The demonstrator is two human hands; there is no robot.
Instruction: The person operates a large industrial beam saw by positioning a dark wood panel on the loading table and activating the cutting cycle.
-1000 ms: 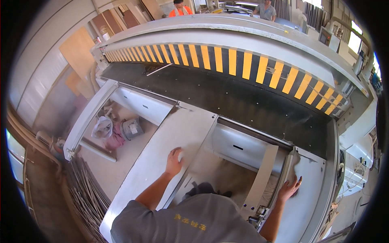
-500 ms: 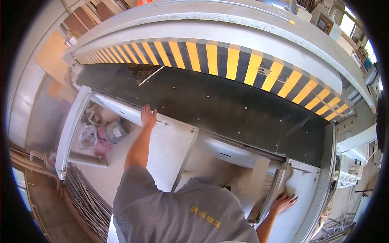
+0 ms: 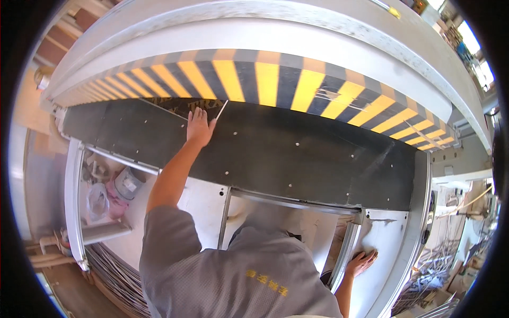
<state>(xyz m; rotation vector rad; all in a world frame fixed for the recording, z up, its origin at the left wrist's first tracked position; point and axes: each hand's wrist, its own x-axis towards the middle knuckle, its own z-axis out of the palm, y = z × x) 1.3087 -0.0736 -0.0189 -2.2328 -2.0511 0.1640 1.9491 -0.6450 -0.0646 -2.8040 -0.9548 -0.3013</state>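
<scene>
My left hand reaches over the long black machine bed. Its fingers are stretched out and overlap a dark brown printed board that juts from under a yellow-and-black striped beam. A pale edge runs along the board's right side. Whether my fingertips press on the board or only hover just above it, I cannot tell. My right hand rests flat on a white metal panel at the right, fingers extended and holding nothing.
The striped beam spans the bed beneath a pale machine housing. At left, a metal frame borders an opening with a bucket and plastic bags. Thin strips lie bundled at lower left. A metal rail stands left of my right hand.
My left hand has moved forward from the white panel's edge to the brown board. The view has shifted closer to the beam. My right hand stays on the right panel.
</scene>
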